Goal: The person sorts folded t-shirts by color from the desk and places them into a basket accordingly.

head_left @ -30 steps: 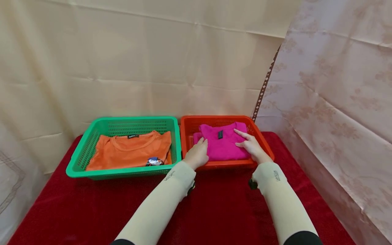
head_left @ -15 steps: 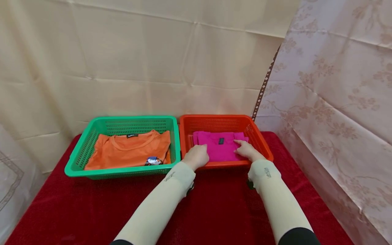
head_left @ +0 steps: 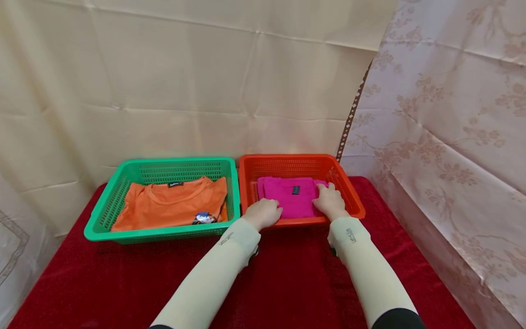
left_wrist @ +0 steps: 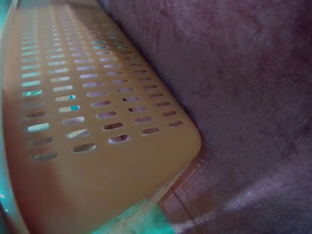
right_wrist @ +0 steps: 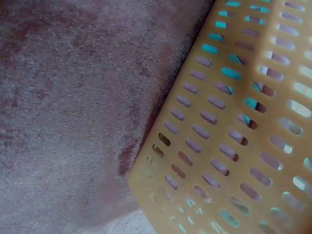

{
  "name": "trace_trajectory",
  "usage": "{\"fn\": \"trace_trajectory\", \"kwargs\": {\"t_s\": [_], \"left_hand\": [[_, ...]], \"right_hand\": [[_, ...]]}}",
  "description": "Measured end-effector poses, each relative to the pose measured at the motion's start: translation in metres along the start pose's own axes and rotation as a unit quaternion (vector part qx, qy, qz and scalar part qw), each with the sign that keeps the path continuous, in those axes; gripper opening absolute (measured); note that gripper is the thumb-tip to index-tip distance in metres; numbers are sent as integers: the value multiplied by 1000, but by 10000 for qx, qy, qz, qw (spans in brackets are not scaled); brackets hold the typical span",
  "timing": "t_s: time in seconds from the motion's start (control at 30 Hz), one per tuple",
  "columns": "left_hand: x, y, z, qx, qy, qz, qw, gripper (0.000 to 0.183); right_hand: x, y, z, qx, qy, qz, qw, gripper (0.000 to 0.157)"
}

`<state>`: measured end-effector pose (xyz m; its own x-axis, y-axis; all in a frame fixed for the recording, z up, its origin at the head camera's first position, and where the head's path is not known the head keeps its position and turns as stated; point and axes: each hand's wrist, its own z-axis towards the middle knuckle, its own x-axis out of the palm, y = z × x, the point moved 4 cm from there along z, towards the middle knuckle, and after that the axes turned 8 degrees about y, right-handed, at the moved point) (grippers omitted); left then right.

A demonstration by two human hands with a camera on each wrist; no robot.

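In the head view a folded pink T-shirt [head_left: 293, 198], with a dark neck label, lies flat in the red basket [head_left: 287, 157]. My left hand [head_left: 262, 213] is at the shirt's front left corner, reaching over the basket's front rim. Its fingers bend downward and their tips are hidden, so I cannot tell whether they hold cloth. Over the right edge of the shirt, my right hand [head_left: 330, 202] curls its fingers down, thumb on the cloth. Both wrist views look at the basket's slotted outer wall [left_wrist: 97, 170], with neither hand visible.
A green basket [head_left: 162, 161] holding a folded orange T-shirt [head_left: 176, 205] stands directly left of the red one. Both rest on a dark red cloth [head_left: 287, 274]. A beige curtain [head_left: 205, 91] hangs close behind, and a floral curtain [head_left: 444, 137] flanks the right side.
The pink T-shirt's raised back part has come down flat into the basket. My right hand has shifted left and bent its spread fingers; my left hand's fingers have drawn in.
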<state>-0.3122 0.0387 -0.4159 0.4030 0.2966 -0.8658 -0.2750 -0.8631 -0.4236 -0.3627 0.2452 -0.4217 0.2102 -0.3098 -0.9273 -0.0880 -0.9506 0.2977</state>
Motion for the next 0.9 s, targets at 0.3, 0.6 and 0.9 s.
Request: {"fn": "trace_trajectory", "kwargs": {"t_s": [0.3,0.6,0.9], "left_hand": [[-11,2,-9,655,-586,297,9957,42],[-68,20,-50,755,-1578,145,9845,54],[-97,52,-112,376,-2269,387,9724,74]], "right_hand": [[-15,6,-2,-482,-1610,535,9843,34],[-39,31,-21,-1165,-1667,1201,9717,49],[-62,60,-72,-1760,-1939,1300,9563,68]]}}
